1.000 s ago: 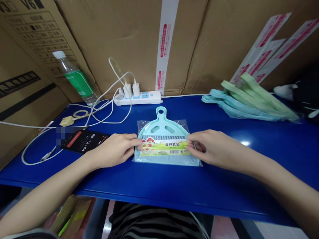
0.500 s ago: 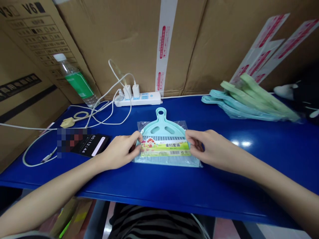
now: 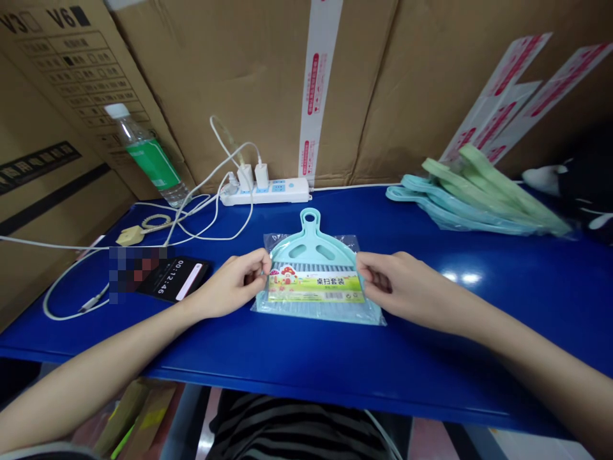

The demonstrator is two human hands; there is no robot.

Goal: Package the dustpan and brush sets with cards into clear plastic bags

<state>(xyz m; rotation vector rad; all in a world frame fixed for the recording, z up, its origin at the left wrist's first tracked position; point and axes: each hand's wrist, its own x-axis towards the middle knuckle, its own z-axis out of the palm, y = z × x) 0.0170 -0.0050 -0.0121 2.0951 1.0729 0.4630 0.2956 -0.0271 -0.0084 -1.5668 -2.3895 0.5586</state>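
Note:
A light-blue dustpan and brush set (image 3: 318,253) lies flat in front of me, its handle pointing away. It is inside a clear plastic bag (image 3: 316,310) with a colourful label (image 3: 313,286) across the brush bristles. My left hand (image 3: 244,279) pinches the bag at its left edge, beside the label. At the opposite edge, my right hand (image 3: 387,278) is closed on the bag, with its fingertips partly hidden.
On the blue table (image 3: 287,354), a phone (image 3: 175,279) with a timer lies at left among white cables. Behind are a power strip (image 3: 292,190), a leaning water bottle (image 3: 156,163) and cardboard boxes (image 3: 249,70). More bagged blue and green dustpan sets (image 3: 479,195) lie at right.
My left hand has shifted slightly up, its fingers curling more at the bag's edge. The bag has moved a little toward me and left. Both hands stay on its sides.

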